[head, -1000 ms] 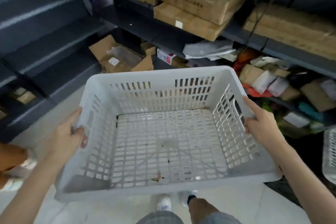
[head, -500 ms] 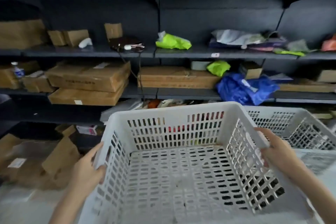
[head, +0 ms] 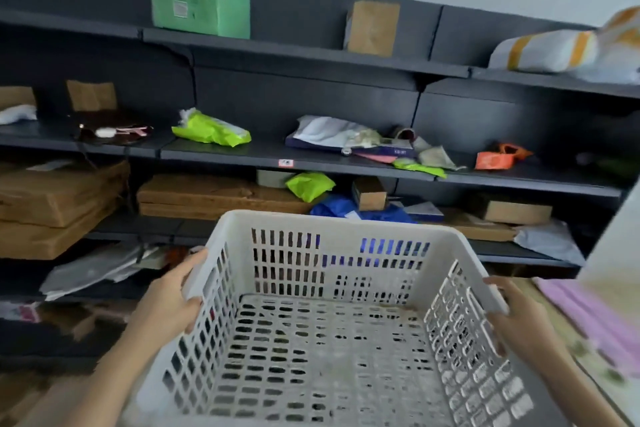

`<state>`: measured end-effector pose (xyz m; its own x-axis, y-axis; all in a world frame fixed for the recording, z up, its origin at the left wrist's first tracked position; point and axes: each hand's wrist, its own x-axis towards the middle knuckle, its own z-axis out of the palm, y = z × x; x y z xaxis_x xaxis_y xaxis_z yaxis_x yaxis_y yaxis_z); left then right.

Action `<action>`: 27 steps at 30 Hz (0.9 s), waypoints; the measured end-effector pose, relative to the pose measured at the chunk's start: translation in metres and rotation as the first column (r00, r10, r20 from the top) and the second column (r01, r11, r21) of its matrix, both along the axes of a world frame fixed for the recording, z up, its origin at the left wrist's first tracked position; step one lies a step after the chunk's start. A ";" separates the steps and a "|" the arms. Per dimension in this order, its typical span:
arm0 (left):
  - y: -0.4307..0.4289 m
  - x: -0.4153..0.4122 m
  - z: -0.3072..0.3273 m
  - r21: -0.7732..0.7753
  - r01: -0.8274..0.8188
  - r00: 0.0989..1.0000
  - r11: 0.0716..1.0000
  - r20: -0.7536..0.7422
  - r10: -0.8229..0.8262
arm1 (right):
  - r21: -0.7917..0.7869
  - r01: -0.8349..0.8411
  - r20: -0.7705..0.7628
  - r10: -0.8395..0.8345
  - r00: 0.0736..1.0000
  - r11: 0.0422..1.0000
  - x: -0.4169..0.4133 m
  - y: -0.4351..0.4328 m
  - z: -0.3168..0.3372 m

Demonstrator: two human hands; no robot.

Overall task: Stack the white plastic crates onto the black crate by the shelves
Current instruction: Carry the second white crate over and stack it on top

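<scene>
I hold an empty white plastic crate (head: 332,333) with slotted walls and a perforated floor in front of me, level, at about the height of the lower shelves. My left hand (head: 166,298) grips its left rim, thumb inside the wall. My right hand (head: 512,319) grips its right rim the same way. No black crate shows in this view, and no other white crate either.
Dark metal shelves (head: 311,163) span the wall ahead, loaded with flat cardboard boxes (head: 214,196), a green box (head: 199,0), lime bags (head: 211,132) and papers. A white surface (head: 620,246) and pink material (head: 588,315) stand at the right.
The view has swung up and to the right along the shelves while I carry the crate. The second white crate seen at the right half a second ago is out of sight.
</scene>
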<state>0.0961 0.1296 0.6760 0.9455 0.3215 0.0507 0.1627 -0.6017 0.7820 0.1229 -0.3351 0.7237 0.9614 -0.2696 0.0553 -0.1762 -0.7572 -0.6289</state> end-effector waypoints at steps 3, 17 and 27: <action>-0.043 0.049 0.003 0.069 0.036 0.999 0.997 0.009 -0.037 | 0.009 0.026 0.007 -0.026 1.000 1.000 0.040 -0.043 -0.002; -0.178 0.210 -0.005 0.099 -0.017 0.999 0.995 -0.029 0.020 | 0.001 0.046 -0.080 -0.046 0.996 0.999 0.218 -0.169 -0.001; -0.222 0.246 0.010 0.287 -0.017 0.976 0.958 -0.204 0.079 | -0.030 -0.036 -0.161 0.031 0.986 0.999 0.264 -0.211 -0.022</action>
